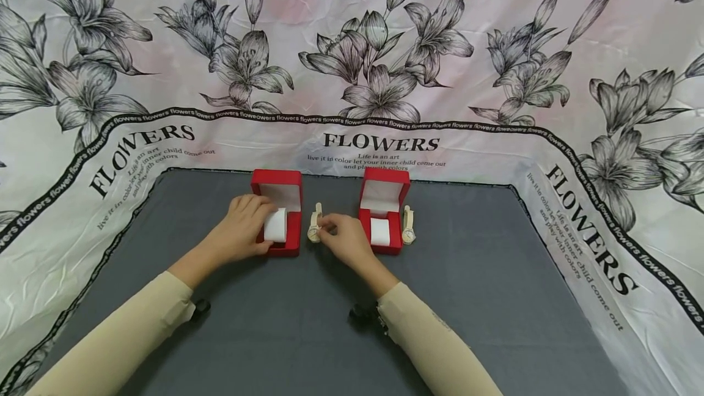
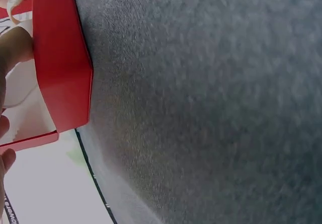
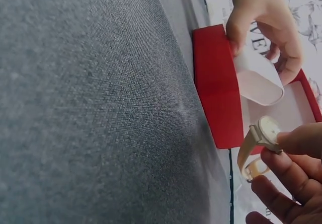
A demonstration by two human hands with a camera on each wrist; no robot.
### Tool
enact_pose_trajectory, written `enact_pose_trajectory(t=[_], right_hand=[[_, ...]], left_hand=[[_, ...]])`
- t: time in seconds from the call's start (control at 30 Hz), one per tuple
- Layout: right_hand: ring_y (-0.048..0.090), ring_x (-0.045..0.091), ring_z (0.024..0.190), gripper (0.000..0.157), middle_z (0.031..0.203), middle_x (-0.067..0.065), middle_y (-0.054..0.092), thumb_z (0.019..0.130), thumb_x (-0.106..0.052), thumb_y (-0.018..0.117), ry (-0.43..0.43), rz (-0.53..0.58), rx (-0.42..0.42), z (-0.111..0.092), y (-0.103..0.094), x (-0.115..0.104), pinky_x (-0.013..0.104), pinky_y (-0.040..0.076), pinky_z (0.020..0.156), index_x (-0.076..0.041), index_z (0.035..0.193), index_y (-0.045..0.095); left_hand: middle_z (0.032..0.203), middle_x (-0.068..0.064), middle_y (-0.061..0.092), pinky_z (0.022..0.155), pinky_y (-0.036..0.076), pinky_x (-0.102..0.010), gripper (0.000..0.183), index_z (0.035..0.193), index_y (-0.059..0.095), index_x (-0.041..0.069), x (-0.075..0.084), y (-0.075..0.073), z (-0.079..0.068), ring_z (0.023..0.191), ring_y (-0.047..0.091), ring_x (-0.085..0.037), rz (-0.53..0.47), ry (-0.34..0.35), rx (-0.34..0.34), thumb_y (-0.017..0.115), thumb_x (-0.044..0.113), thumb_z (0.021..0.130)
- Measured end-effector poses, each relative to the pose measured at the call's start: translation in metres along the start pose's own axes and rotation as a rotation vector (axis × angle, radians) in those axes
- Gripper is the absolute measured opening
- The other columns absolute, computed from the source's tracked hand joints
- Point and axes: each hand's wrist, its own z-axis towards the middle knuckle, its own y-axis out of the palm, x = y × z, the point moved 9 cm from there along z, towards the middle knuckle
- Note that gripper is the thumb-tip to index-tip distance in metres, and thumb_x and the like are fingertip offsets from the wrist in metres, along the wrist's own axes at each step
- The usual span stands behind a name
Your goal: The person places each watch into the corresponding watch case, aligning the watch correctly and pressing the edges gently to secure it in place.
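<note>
My left hand (image 1: 239, 228) reaches over the left side of an open red watch box (image 1: 294, 231). Its thumb and fingers grip the white watch cushion (image 1: 277, 226), whose open end shows in the right wrist view, tilted at the box. To the right of that box, my right hand (image 1: 346, 238) pinches a cream-strapped watch (image 1: 314, 233) between thumb and forefinger. Seen from the right wrist, the round face of the watch (image 3: 269, 128) is at the fingertips, with its strap hanging in a loop. Only parts of the left fingers (image 2: 15, 48) appear in the left wrist view.
A second open red watch box (image 1: 395, 228) stands to the right, with a white cushion (image 1: 380, 232) inside. Another pale watch (image 1: 408, 226) lies against its right side. Grey cloth (image 1: 308, 335) covers the table, and a flower-printed cloth (image 1: 379, 78) borders it.
</note>
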Motion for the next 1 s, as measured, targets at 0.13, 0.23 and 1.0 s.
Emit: enact_pose_trajectory(t=[0.13, 0.23, 1.0], right_hand=[[0.069, 0.012, 0.086, 0.018, 0.095, -0.003, 0.077, 0.093, -0.019, 0.075, -0.02, 0.011, 0.022, -0.005, -0.008, 0.0, 0.032, 0.054, 0.078, -0.015, 0.11, 0.078], [0.067, 0.013, 0.088, 0.017, 0.095, -0.002, 0.076, 0.092, -0.018, 0.075, -0.034, 0.037, 0.049, -0.012, -0.016, 0.0, 0.034, 0.053, 0.078, -0.015, 0.109, 0.078], [0.067, 0.01, 0.09, 0.019, 0.098, -0.006, 0.071, 0.09, -0.014, 0.08, -0.019, 0.239, 0.187, -0.086, -0.081, -0.007, 0.041, 0.06, 0.086, -0.018, 0.108, 0.076]], left_hand=[[0.133, -0.019, 0.051, 0.104, 0.032, -0.061, 0.073, 0.132, 0.054, 0.002, -0.003, -0.006, 0.001, 0.125, 0.042, -0.038, -0.062, -0.056, 0.026, 0.087, 0.031, 0.073], [0.133, -0.018, 0.051, 0.103, 0.031, -0.06, 0.072, 0.132, 0.054, 0.003, -0.001, -0.014, 0.004, 0.125, 0.041, -0.038, -0.106, -0.089, 0.049, 0.087, 0.028, 0.073], [0.133, -0.008, 0.06, 0.099, 0.038, -0.056, 0.072, 0.135, 0.058, 0.009, 0.073, -0.062, -0.01, 0.123, 0.049, -0.03, -0.247, -0.024, 0.157, 0.088, 0.025, 0.072]])
